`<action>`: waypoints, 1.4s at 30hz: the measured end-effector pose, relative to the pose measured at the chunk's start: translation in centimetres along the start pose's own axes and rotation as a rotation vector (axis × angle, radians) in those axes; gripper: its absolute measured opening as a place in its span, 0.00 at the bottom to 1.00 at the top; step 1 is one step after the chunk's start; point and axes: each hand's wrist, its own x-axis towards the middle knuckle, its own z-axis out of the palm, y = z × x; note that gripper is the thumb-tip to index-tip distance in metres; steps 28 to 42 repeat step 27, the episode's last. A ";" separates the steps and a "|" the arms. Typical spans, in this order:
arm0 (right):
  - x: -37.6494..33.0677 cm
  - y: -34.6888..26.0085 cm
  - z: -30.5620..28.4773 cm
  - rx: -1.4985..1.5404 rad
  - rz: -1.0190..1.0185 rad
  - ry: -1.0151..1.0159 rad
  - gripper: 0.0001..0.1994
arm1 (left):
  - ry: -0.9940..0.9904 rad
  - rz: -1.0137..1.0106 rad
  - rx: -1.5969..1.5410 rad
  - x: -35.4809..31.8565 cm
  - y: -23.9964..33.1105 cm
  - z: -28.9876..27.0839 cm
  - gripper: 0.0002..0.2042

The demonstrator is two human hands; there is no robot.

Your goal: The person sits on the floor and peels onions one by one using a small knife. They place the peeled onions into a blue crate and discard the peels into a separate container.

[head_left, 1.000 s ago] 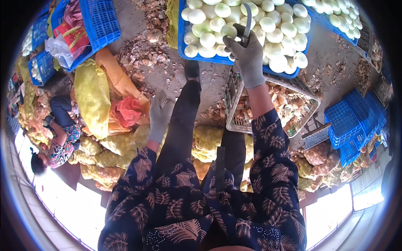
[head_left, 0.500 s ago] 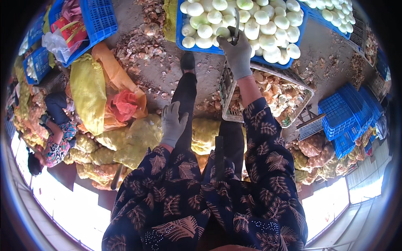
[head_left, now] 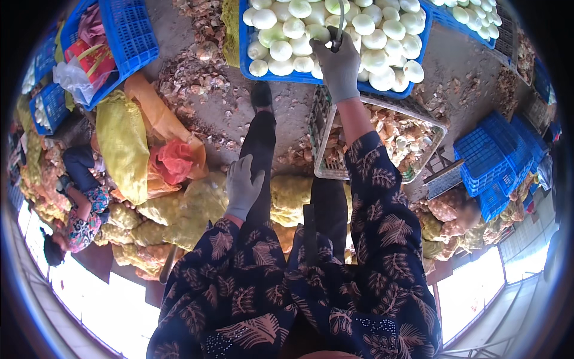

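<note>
My right hand [head_left: 339,67], in a pale grey glove, reaches out over the near edge of a blue plastic crate [head_left: 287,76]. Its fingers are closed on a knife [head_left: 342,19] whose thin, curved blade points away from me. Peeled white onions [head_left: 373,39] fill that crate, several of them right beside the glove. My left hand [head_left: 244,186], gloved the same way, rests above my left leg with its fingers stretched out and nothing in it. The knife's handle is mostly hidden in my right glove.
Under my right forearm stands a pale crate [head_left: 442,133] of onion skins. Filled net sacks [head_left: 200,203] lie near my legs. Stacked blue crates [head_left: 487,152] are at right. A yellow sack [head_left: 122,143] and a co-worker [head_left: 86,209] are at left. Skins [head_left: 197,78] litter the floor.
The view has shifted a little, so the onion crate sits slightly further left and lower on its right side. My right hand keeps its hold on the knife; my left hand stays empty.
</note>
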 end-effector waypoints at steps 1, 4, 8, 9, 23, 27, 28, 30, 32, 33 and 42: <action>0.6 -0.5 0.0 0.030 0.011 -0.009 0.25 | 0.011 0.014 0.010 0.1 0.0 0.1 0.26; 0.9 1.0 -1.4 -0.013 -0.118 0.115 0.24 | 0.030 0.047 0.026 0.5 0.1 0.1 0.26; -13.5 5.5 -3.9 -0.009 0.019 0.071 0.13 | 0.021 -0.002 0.052 -2.0 -0.9 0.6 0.26; -17.7 6.4 -5.0 -0.064 0.098 0.027 0.13 | 0.017 0.005 0.059 -1.6 -0.8 0.6 0.26; -39.3 6.5 -11.3 0.008 0.488 -0.369 0.20 | -0.171 0.138 0.127 -2.9 4.8 0.3 0.25; -41.2 6.7 -11.8 -0.016 0.568 -0.440 0.22 | -0.180 0.202 0.089 -3.1 5.0 0.5 0.27; -41.2 6.7 -11.8 -0.016 0.568 -0.440 0.22 | -0.180 0.202 0.089 -3.1 5.0 0.5 0.27; -41.2 6.7 -11.8 -0.016 0.568 -0.440 0.22 | -0.180 0.202 0.089 -3.1 5.0 0.5 0.27; -41.2 6.7 -11.8 -0.016 0.568 -0.440 0.22 | -0.180 0.202 0.089 -3.1 5.0 0.5 0.27; -41.2 6.7 -11.8 -0.016 0.568 -0.440 0.22 | -0.180 0.202 0.089 -3.1 5.0 0.5 0.27; -41.2 6.7 -11.8 -0.016 0.568 -0.440 0.22 | -0.180 0.202 0.089 -3.1 5.0 0.5 0.27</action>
